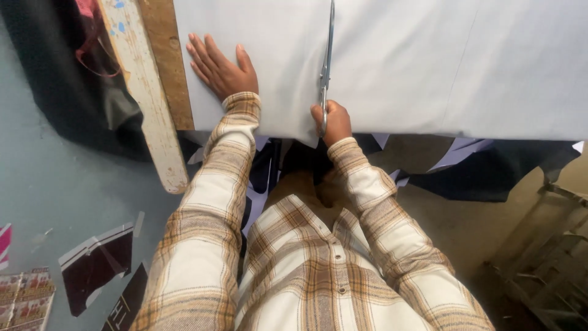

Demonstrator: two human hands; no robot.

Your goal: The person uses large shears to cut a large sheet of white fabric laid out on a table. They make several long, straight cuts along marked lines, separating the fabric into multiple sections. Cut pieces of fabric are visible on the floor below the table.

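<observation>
The right hand (331, 121) is wrapped around the handles of a pair of scissors (326, 64), fingers curled through the loops, with the long blades running straight away from it across a big sheet of pale grey cloth (429, 61). The left hand (219, 68) lies flat on the same cloth off to the side of the scissors, fingers spread and palm pressed down, pinning the sheet in place. The cloth covers the tabletop ahead of both hands and its near edge droops over the front, just by the right wrist. It looks light, soft and floppy, the sort of stuff that would slide and bunch under the blades unless held flat, so a spread palm close beside the blades seems the right way to steady it; lifting it would want a pinch at the hanging edge. Past the left hand, a worn wooden plank (147, 92) with flecks of paint runs along the edge of the cloth. Below that, down by the left elbow, scraps of card and dark offcuts (98, 263) lie scattered on the floor (43, 184).
</observation>
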